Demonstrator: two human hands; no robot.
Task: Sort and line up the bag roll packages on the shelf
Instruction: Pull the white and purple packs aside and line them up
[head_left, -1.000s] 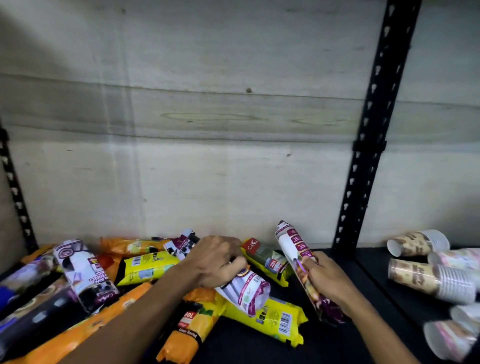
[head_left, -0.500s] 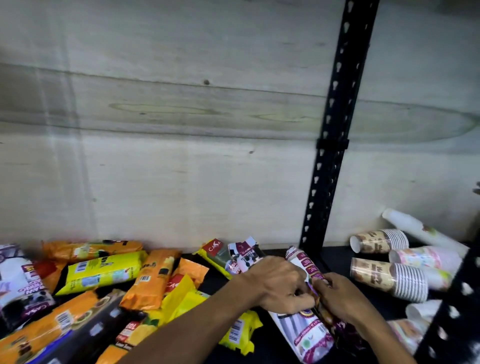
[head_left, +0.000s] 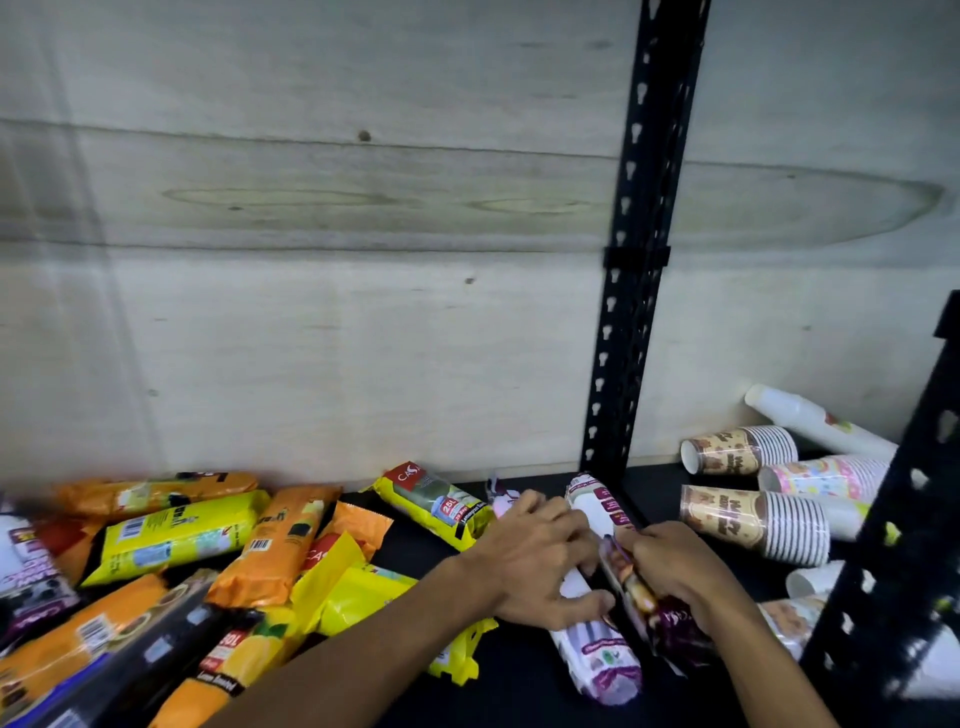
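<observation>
Two white-and-purple bag roll packages lie side by side on the black shelf (head_left: 524, 691), close to the black upright post. My left hand (head_left: 540, 564) grips the left white-purple roll (head_left: 597, 654). My right hand (head_left: 675, 569) grips the right white-purple roll (head_left: 670, 631), whose far end (head_left: 597, 499) points at the back wall. A yellow roll (head_left: 434, 501) lies just left of my left hand. Several orange, yellow and dark packages, such as a yellow one (head_left: 176, 535) and an orange one (head_left: 278, 540), lie jumbled over the left half.
A black perforated upright (head_left: 631, 291) divides the shelf at the back. Right of it lie stacks of paper cups (head_left: 753, 525) on their sides. Another black upright (head_left: 883, 571) stands near the right front edge. A pale plywood wall (head_left: 311, 312) closes the back.
Both hands have carried the two white-purple rolls rightward toward the upright post and laid them side by side. The view has shifted right, bringing more cups into sight.
</observation>
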